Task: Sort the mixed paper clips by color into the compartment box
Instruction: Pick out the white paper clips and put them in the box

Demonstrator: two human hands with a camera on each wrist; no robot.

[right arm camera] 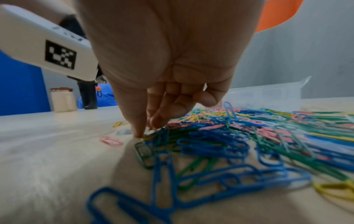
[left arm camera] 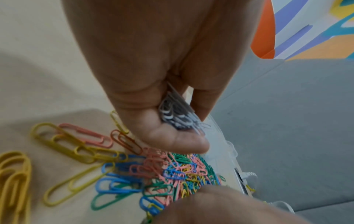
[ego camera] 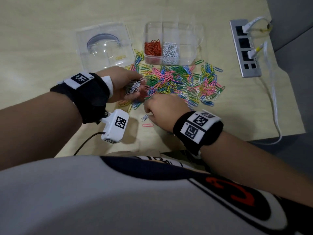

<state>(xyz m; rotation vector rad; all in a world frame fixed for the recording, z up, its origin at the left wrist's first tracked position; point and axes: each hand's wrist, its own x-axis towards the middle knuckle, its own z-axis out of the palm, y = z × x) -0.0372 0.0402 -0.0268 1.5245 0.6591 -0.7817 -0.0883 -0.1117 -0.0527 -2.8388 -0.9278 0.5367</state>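
A mixed pile of coloured paper clips [ego camera: 183, 82] lies on the pale table in front of the clear compartment box [ego camera: 191, 53]. One compartment of the box holds red clips [ego camera: 153, 48] and the one beside it holds white clips [ego camera: 170, 52]. My left hand [ego camera: 135, 85] hovers at the pile's left edge, fingers curled around a bunch of white clips [left arm camera: 178, 115]. My right hand [ego camera: 149, 107] points down at the pile's near-left edge. Its thumb and fingertips [right arm camera: 157, 122] touch the clips there, with nothing plainly pinched. A white clip [ego camera: 144, 117] and a pink clip [ego camera: 147, 125] lie loose beside it.
The box's clear lid [ego camera: 105, 44] lies left of the box. A silver power strip [ego camera: 245, 48] with white cables [ego camera: 274, 92] sits at the right, near the table's edge. Yellow clips [left arm camera: 57, 141] lie apart on the pile's left side.
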